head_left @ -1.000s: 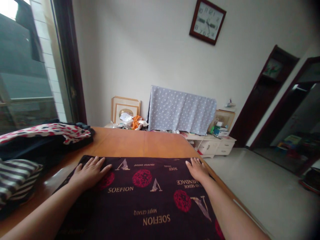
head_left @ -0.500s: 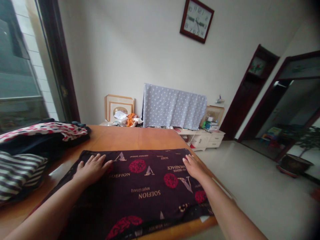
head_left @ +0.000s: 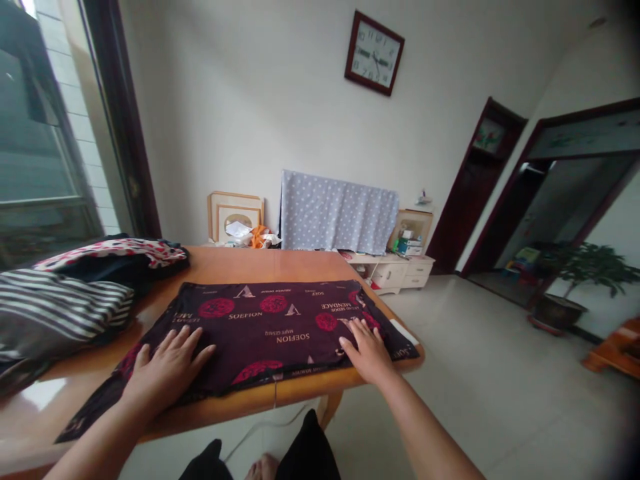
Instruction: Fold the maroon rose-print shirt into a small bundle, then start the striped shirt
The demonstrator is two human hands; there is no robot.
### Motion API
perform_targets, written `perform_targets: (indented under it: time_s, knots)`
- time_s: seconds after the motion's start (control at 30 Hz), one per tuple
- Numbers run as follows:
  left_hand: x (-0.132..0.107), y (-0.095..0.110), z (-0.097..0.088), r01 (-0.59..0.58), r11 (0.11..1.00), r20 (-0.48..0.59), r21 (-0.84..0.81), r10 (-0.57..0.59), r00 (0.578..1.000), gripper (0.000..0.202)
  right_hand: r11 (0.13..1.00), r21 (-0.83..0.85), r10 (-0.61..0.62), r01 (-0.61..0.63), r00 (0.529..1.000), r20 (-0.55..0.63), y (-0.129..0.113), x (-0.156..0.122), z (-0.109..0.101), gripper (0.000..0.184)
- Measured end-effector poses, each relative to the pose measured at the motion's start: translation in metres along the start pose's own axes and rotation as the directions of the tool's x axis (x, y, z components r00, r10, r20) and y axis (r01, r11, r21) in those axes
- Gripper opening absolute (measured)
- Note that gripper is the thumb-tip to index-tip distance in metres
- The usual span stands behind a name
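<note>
A dark purple printed cloth (head_left: 270, 327) with red round motifs and pale lettering lies spread along the front of the wooden table (head_left: 240, 263). I cannot tell whether it is a garment. My left hand (head_left: 167, 363) rests palm down on its left part, fingers spread. Toward the right end, my right hand (head_left: 367, 350) also lies flat on the fabric with its fingers apart. A narrow strip of the cloth trails off to the lower left, partly hidden behind my left forearm.
A pile of clothes, with a striped piece (head_left: 65, 307) on it, sits at the table's left. Beyond the table stand a white cabinet (head_left: 400, 273) and something draped with a dotted grey cloth (head_left: 340, 210). A potted plant (head_left: 560, 310) stands on the floor at right.
Both hands have moved nearer the table's front edge, over the cloth. The view has tilted down, so my legs and the front edge now show.
</note>
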State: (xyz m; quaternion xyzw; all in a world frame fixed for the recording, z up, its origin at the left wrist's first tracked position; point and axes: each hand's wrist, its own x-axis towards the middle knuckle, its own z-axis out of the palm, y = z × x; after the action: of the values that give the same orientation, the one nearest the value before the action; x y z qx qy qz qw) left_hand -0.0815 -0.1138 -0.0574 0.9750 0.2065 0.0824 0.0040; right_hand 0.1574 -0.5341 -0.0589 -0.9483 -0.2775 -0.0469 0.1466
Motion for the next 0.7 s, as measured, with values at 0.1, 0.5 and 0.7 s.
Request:
perform_targets:
  time_s: [0.1, 0.5, 0.7]
  knots:
    - [-0.024, -0.003, -0.003, -0.048, 0.985, 0.039, 0.164, 0.042, 0.998, 0.060, 1.000, -0.016, 0.024, -0.023, 0.998, 0.050, -0.012, -0.016, 0.005, 0.074]
    - [-0.045, 0.009, -0.019, 0.119, 0.991, 0.005, 0.066, -0.120, 0.993, 0.052, 0.996, -0.086, 0.037, -0.034, 0.999, 0.026, -0.007, -0.016, 0.021, 0.074]
    - [-0.044, 0.010, -0.015, 0.213, 0.976, -0.044, -0.041, -0.215, 0.976, 0.074, 0.994, -0.107, 0.022, -0.021, 1.000, 0.004, 0.002, -0.013, 0.033, 0.074]
